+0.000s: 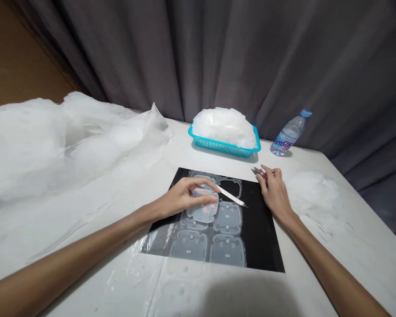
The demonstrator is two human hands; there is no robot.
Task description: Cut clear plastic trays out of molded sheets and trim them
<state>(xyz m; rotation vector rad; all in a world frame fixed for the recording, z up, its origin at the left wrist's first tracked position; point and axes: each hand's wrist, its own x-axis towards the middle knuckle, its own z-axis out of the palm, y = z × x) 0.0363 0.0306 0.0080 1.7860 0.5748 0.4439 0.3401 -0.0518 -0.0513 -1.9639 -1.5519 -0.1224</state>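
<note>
Here is the left hand point(180, 196), fingers arched and thumb nearly meeting them, pinching a frosted plastic piece point(202, 213) over the middle of the black mat point(262, 240). Just by its index fingertip, a white pen-like tool point(231, 194) slants down to the right, dark tip nearest the right side; whether finger and tool touch, I can't tell.

Across to the right hand point(275, 191), at the mat's far right edge: fingers curled in around small dark snips point(256, 171), blades poking out to the left, slightly parted.

Beneath the left hand, a clear moulded sheet point(227, 254) of matching shapes runs off the mat's near edge. On the far side, a turquoise basket point(222, 146) heaped with white pieces point(222, 125), a water bottle point(287, 137) to its right. Cloudy plastic film point(53, 145) billows on the left.
</note>
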